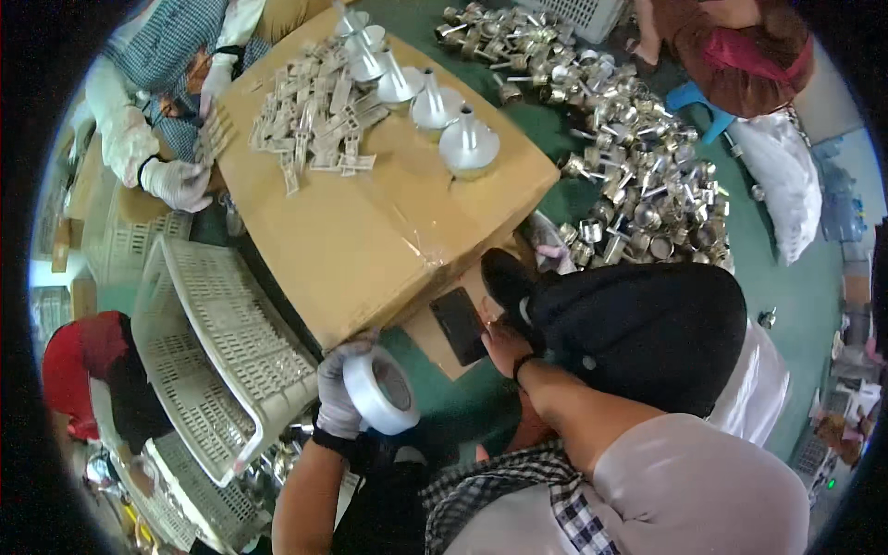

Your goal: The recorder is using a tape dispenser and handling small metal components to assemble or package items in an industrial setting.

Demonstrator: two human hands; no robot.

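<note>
Your left hand (pixel 342 387), gloved, has its grip closed on a roll of white tape (pixel 372 398), held upright just beside the near corner of the cardboard box (pixel 305 254). Your right hand (pixel 505 350), bare with a black wristband, reaches down by your shoe (pixel 505 282), fingers at the edge of a flat dark slab (pixel 456 324); cannot tell whether that grip closes on it. Slab lies on a piece of cardboard (pixel 427 344), low beside the box. On the box top: a row of funnel-shaped metal parts (pixel 469 148) along the far-right side, a pile of small pale packets (pixel 314 120) next to them. White crate (pixel 231 338) tilted at your left. Metal heap (pixel 643 176) spread over green floor (pixel 772 268), right. Across the box, upper left, a co-worker's gloved hands (pixel 176 185) near its edge.
</note>
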